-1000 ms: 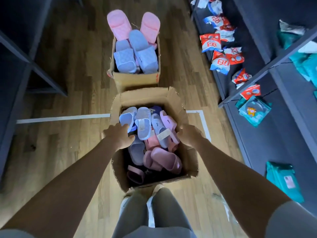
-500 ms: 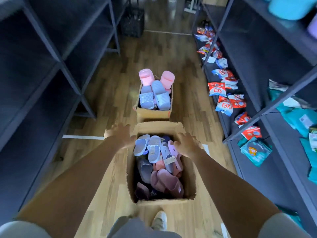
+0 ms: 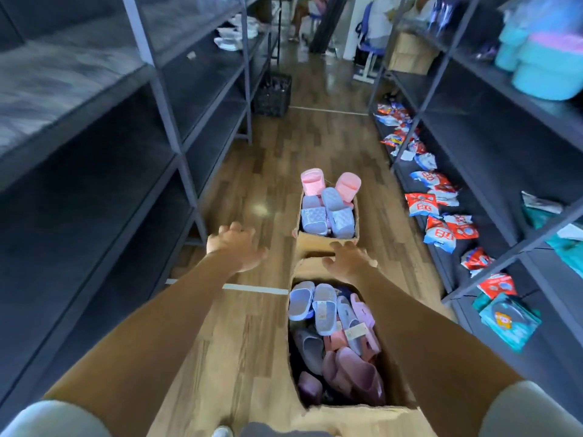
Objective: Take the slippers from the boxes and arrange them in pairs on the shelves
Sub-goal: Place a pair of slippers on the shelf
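Observation:
A near cardboard box [image 3: 359,421] stands on the floor at my feet, full of several slippers [image 3: 325,310] in lilac, pink and grey. Just beyond it a far cardboard box [image 3: 315,242] holds pale blue quilted slippers [image 3: 342,220] and two pink slippers [image 3: 347,184] standing upright. My left hand [image 3: 235,247] hovers with spread fingers over the floor, left of both boxes. My right hand [image 3: 348,258] hangs with fingers apart above the near box's far rim. Neither hand holds anything.
Dark metal shelves [image 3: 94,171] line the left side. The right-hand shelves [image 3: 492,171] carry red and white packets [image 3: 421,203] and teal packages [image 3: 508,320]. A black crate [image 3: 273,94] stands on the wooden floor further down the aisle. People sit at the far end.
My head has lifted, so the aisle and shelves have come into view. Both hands rose off the near box's rim and moved forward, the left one drifting away to the left.

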